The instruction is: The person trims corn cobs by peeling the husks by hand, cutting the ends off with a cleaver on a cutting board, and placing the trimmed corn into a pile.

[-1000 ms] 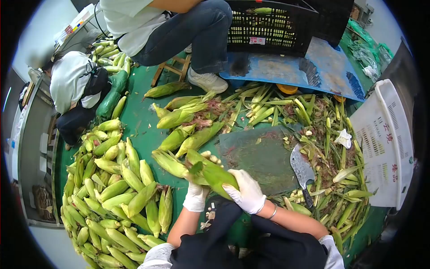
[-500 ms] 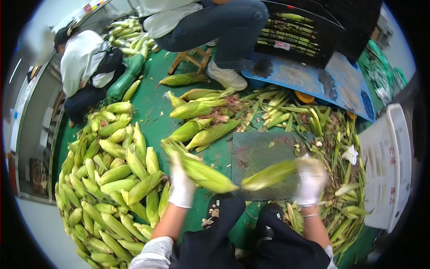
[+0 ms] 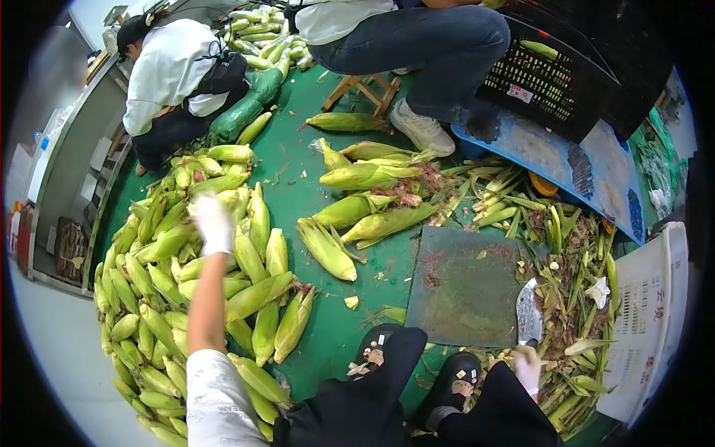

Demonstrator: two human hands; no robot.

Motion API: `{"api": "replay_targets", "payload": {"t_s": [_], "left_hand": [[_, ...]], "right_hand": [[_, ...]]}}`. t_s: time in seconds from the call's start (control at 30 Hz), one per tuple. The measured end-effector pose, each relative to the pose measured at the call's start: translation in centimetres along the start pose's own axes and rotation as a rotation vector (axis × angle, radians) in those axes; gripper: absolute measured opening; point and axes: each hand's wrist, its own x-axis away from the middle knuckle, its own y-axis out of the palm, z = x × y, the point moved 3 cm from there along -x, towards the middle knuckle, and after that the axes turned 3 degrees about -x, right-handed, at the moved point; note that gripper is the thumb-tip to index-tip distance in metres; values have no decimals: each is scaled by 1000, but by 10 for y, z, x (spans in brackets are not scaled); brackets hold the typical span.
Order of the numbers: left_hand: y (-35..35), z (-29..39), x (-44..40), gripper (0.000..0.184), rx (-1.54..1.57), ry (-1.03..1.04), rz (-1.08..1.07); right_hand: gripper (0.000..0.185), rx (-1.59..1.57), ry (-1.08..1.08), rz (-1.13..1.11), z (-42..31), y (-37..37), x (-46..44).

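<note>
Tapered, green, leafy-husked corn ears [image 3: 257, 298] are heaped about the white-gloved left hand [image 3: 214, 225]; a broad, mottled-metal cleaver [image 3: 529, 313] is laid just beyond the white-gloved right hand [image 3: 528, 367]; neither hand's grip can be told.

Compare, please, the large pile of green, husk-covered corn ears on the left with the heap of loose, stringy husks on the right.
The corn pile shows plump, rounded ears; the husk heap is mostly thin, tangled strips. The corn pile is mainly light green, while the husk heap mixes green, yellowish and brown. Both lie on the green floor.
</note>
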Motion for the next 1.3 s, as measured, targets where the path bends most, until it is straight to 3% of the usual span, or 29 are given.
{"api": "replay_targets", "payload": {"t_s": [0.03, 0.07, 0.1, 0.13, 0.17, 0.2, 0.23, 0.3, 0.37, 0.4, 0.43, 0.47, 0.5, 0.57, 0.67, 0.73, 0.77, 0.83, 0.9, 0.97, 1.0, 1.03, 1.1, 1.17, 1.3], "left_hand": [[-29, 49, 21, 37, 219, 1, -225], [-16, 90, 60, 56, 283, 55, 67], [-45, 131, 72, 76, 515, -152, -378], [-24, 159, 94, 86, 754, -338, -498], [20, 183, 119, 87, 872, -527, -617], [-5, 196, 121, 76, 903, -636, -805], [19, 205, 135, 67, 945, -769, -820], [46, 217, 163, 58, 1566, -1107, -918], [-4, 229, 168, 48, 1799, -925, -821], [-45, 236, 169, 43, 1886, -732, -746], [-74, 243, 172, 47, 1797, -420, -754], [-116, 251, 180, 52, 1506, -337, -610], [-149, 263, 185, 59, 1652, -279, -736], [-209, 282, 191, 64, 1745, -68, -740], [-265, 296, 199, 62, 1909, 78, -836], [-281, 296, 198, 69, 1574, 474, -757], [-291, 292, 193, 69, 1586, 494, -760], [-317, 287, 191, 62, 2045, 458, -1284], [-325, 292, 191, 41, 1850, 387, -1184], [-324, 303, 191, 46, 2068, 219, -1189], [-313, 307, 192, 53, 2015, 148, -1179], [-297, 313, 193, 47, 2138, 122, -1208], [-299, 310, 192, 46, 2284, -141, -1209], [-311, 311, 193, 45, 2336, -124, -1155], [-321, 322, 205, 43, 2342, -172, -1179]], "right_hand": [[13, 98, -76, -24, -3, 12, 5], [15, 95, -27, -32, -15, 22, 11], [15, 94, -27, -27, -22, 23, 13], [15, 39, 45, -64, -24, 24, 16], [15, -14, 115, -102, -24, 27, 17], [15, -9, 111, -103, -25, 30, 14], [15, 7, 86, -161, -26, 35, 8], [15, 165, 21, -248, -55, 46, 5], [20, 211, -267, -349, -84, 72, -5], [26, 213, -364, -359, -111, 90, -3], [33, 215, -452, -360, -139, 108, 1], [43, 190, -554, -363, -153, 125, 0], [50, 282, -722, -364, -179, 137, 3], [57, 261, -734, -288, -212, 157, 7], [51, 333, -692, -297, -203, 170, 1], [32, 184, -804, -111, -191, 156, 8], [26, 56, -843, -34, -182, 146, 7], [19, -19, -787, -3, -180, 126, 11], [12, -100, -723, 19, -170, 114, 19], [12, -548, -492, 27, -154, 109, 23], [13, -689, -272, -89, -169, 92, 35], [13, -714, -277, -67, -180, 74, 42], [13, -717, -353, 3, -164, 42, 51], [13, -961, -446, 21, -146, 38, 58], [14, -1046, -440, 48, -143, 22, 66]]}}
